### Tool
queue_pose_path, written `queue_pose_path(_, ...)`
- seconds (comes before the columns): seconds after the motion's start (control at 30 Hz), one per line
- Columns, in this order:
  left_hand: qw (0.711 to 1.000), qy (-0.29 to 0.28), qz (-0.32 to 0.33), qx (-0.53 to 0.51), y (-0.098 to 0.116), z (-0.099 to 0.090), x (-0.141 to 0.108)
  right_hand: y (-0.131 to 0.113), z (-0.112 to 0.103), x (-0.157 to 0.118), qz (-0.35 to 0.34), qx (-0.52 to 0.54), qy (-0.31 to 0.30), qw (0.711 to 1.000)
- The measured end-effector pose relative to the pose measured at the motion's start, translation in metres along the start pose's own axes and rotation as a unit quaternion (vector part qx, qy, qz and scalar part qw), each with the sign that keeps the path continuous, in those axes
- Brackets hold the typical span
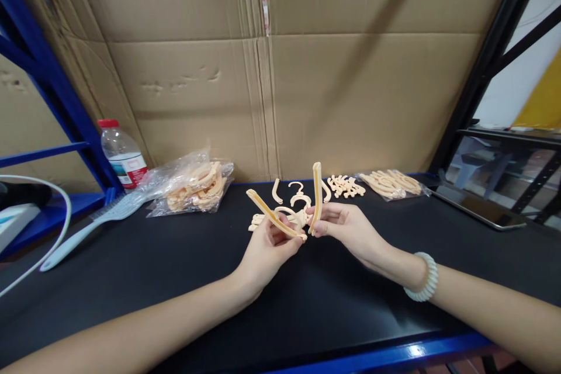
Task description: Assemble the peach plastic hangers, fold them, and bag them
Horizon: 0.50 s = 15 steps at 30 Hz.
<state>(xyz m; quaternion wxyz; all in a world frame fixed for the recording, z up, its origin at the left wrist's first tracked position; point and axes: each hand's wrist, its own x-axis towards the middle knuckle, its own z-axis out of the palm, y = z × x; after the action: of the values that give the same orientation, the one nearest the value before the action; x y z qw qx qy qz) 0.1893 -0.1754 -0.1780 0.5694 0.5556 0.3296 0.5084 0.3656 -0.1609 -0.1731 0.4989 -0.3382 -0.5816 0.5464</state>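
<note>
While both hands are working above the black table [333, 310], the left hand [267, 248] is pinching one cream strip [264, 209] near its lower end, thumb against curled fingers, and the right hand [350, 231] is pinching a second strip [317, 193], also low down, between thumb and fingers. In the head view, the strips are showing their grooved, yellowish sides; their lower ends are lying just beside each other, and I cannot tell whether they are touching. Gripping close to those ends is probably giving the best control; matching the grooves and aligning the tips squarely would be helping too, since such slim pieces could be twisting in a loose pinch. The left strip is slanting up and leftward, whereas the right one is standing nearly upright. The left forearm [166, 321] is extending from the lower left; the right forearm [491, 310] is extending from the lower right, a pale bracelet [424, 277] circling it near the wrist. Beyond the hands, a hook [297, 187] and small pieces [346, 186] are resting on the table.
</note>
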Motion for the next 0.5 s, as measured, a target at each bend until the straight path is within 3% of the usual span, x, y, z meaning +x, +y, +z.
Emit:
queue_pose_path(0.27, 0.998, -0.006, 0.001, 0.059, -0.0070, -0.0018, 0.0015, 0.0074, -0.0001, -0.0006, -0.023, -0.027, -0.039, 0.999)
queue_pose_path(0.5, 0.998, -0.007, 0.008, 0.056, -0.0061, -0.0013, 0.0020, 0.0045, 0.0021, -0.0017, -0.022, -0.037, -0.019, 0.999)
